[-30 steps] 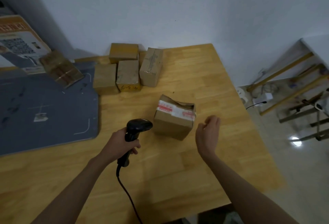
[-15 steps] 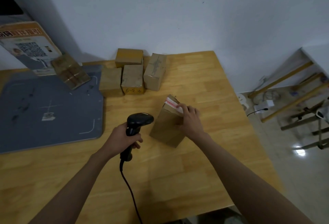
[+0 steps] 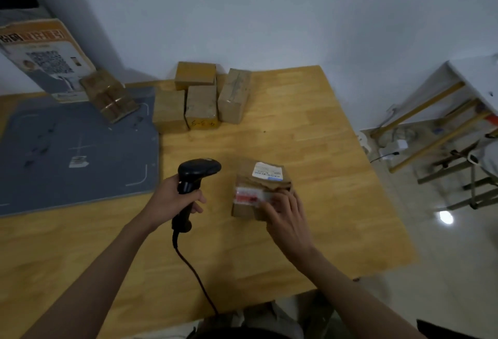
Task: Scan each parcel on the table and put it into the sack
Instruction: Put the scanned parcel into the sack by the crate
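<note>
While the right hand [image 3: 287, 218] grips the near side of the parcel [image 3: 260, 190] on the wooden table [image 3: 310, 123], fingers curled over its taped edge, the left hand [image 3: 172, 199] clasps the handle of the black scanner [image 3: 195, 179], its head aimed toward the parcel just beside it. The step in hand looks like the scan itself: a white label [image 3: 266, 172] faces up on the far top, so the next move likely calls for tilting the scanner onto it. Open tabletop lies all round; the table's right edge is near, five more boxes [image 3: 200, 98] sit well apart at the back, and no sack shows.
</note>
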